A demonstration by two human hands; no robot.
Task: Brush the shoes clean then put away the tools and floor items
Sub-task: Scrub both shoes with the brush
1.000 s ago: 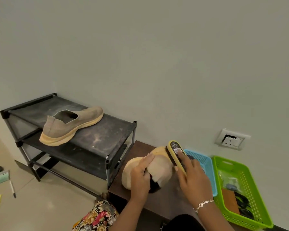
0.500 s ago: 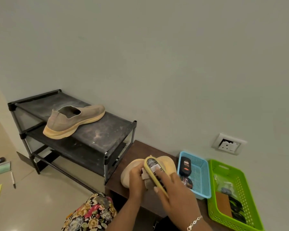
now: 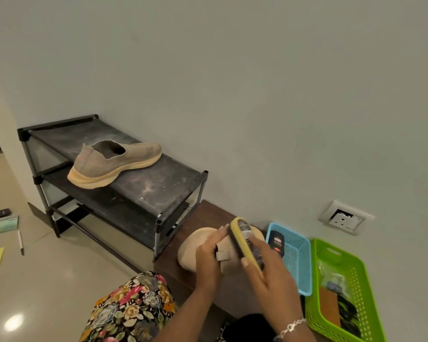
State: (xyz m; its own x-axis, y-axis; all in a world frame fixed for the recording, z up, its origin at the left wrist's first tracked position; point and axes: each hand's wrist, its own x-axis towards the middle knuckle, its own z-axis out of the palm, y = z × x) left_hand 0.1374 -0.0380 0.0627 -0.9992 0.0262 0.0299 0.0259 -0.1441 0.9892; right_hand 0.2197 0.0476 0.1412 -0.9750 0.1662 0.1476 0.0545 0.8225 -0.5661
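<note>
Left hand (image 3: 208,259) grips shoe (image 3: 189,249) over brown bench (image 3: 205,219); right hand (image 3: 272,277) clasps brush (image 3: 244,243): short firm strokes, steady shoe.

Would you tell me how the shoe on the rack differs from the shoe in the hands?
The rack shoe stands upright on its sole on the top shelf of the rack; the held shoe is tipped over the table, sole showing. Nothing touches the rack shoe; the left hand grips the held shoe while the right hand holds a yellow brush to it. Both are tan with pale yellow soles.
</note>
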